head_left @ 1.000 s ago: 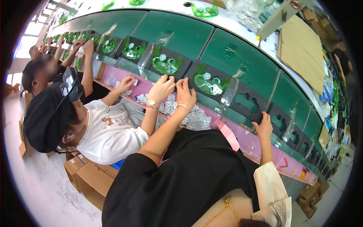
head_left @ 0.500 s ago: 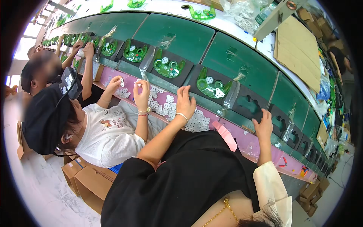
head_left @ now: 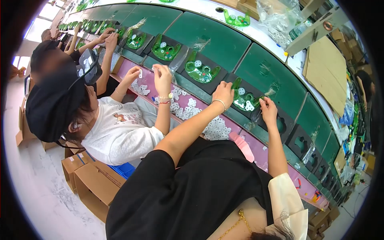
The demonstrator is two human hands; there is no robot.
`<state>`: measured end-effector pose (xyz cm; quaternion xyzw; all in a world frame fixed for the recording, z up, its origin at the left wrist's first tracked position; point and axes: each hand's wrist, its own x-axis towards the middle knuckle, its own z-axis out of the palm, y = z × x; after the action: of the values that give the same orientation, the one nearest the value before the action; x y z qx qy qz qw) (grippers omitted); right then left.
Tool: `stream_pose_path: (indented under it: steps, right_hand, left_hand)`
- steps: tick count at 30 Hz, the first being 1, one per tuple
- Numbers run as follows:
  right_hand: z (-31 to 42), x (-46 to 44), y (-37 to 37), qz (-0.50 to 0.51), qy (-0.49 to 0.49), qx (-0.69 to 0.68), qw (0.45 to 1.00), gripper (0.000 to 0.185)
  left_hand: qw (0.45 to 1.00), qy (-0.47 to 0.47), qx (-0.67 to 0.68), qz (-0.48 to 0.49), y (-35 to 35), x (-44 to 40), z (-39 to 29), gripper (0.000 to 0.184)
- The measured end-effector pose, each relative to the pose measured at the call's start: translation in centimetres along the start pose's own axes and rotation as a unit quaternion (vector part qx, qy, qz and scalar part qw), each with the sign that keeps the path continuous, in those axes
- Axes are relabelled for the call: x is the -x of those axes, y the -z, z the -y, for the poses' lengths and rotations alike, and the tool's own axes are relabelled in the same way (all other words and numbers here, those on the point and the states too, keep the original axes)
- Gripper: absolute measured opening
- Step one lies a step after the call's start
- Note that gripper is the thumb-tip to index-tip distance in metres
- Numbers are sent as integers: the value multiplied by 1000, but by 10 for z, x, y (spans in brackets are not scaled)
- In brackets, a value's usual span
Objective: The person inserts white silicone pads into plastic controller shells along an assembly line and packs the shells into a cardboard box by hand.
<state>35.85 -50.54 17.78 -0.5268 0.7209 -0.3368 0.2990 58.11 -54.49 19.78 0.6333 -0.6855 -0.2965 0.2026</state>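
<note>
A translucent green game controller shell (head_left: 241,103), with white and dark parts in it, lies in a black foam tray on the bench. My left hand (head_left: 224,95), wearing a bracelet, has its fingers curled at the shell's left grip. On the opposite side, the thumb and fingers of my right hand (head_left: 268,111) close on the right grip. Both fingertips partly hide the edges they touch. Just left of my left hand, another green controller shell (head_left: 201,75) sits in its own foam tray. Loose white pieces (head_left: 216,129) lie heaped below my left forearm.
Black foam trays (head_left: 300,141) with cutouts continue to the right along the green bench (head_left: 218,30). At my left sits a co-worker in a white shirt (head_left: 120,136), hands raised over the pink ledge (head_left: 132,72). Cardboard boxes (head_left: 94,182) stand on the floor behind.
My view has turned, so the bench sits differently. My left hand has moved to the controller shell's left side; my right hand has left the neighbouring tray for its right side.
</note>
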Motion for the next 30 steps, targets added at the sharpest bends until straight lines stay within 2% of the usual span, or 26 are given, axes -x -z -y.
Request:
stream_pose_path:
  steps: [3,6,7,10,13,16,17,19,20,21,24,27,30]
  right_hand:
    - [-3,2,1,-14,10,9,1000,29]
    - [3,11,2,-34,-53,-85,994,28]
    - [13,20,5,-82,-27,-52,995,23]
    - [31,57,6,-100,101,-30,989,16]
    - [35,103,-10,34,141,-1,989,10]
    - [16,125,-29,199,145,13,969,12]
    - [11,128,-32,212,128,8,969,13]
    - [9,132,-37,233,95,-2,968,15]
    - [8,132,-36,231,104,1,967,15]
    - [10,132,-34,228,113,4,967,15]
    - [4,129,-28,233,134,18,963,16]
    - [-1,127,-32,241,147,27,959,17]
    - [1,128,-39,239,118,-25,964,19]
  left_hand:
    - [999,-28,22,-23,-3,4,3,28]
    - [986,-36,135,-90,-1,21,17,24]
    - [976,-48,170,-128,0,31,25,19]
    - [986,-24,144,-82,4,74,67,18]
    - [992,120,24,36,-10,101,118,20]
    - [996,77,-23,36,-33,103,138,23]
    - [999,38,1,5,-43,100,139,21]
    - [999,29,-17,36,-50,92,133,22]
    - [998,22,-26,49,-54,88,129,22]
    - [993,15,-107,40,-59,86,127,23]
    - [993,21,-109,40,-64,83,125,21]
    - [994,-19,-100,30,-62,86,133,19]
    - [999,-22,-10,32,-50,98,132,17]
